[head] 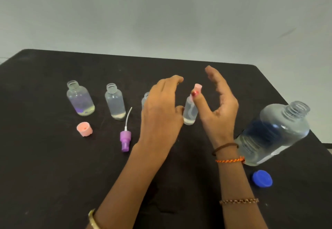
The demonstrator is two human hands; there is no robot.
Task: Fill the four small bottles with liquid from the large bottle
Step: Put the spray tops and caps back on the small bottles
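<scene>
From my feed, both hands hang loose: left hand (161, 108) and right hand (220, 108) flank the capped small bottle (190, 111), holding nothing. A third bottle (145, 99) peeks out behind the left hand. Two open bottles (115, 101) (80, 99) stand further left, and the large bottle (273, 131) sits uncapped at right on the black table (45, 175).

One small bottle (190, 110) stands between the hands; three bottles (115, 101) stand left of the left hand (161, 110). The large bottle (273, 133) and its cap (262, 178) lie right of the right hand (221, 106).
</scene>
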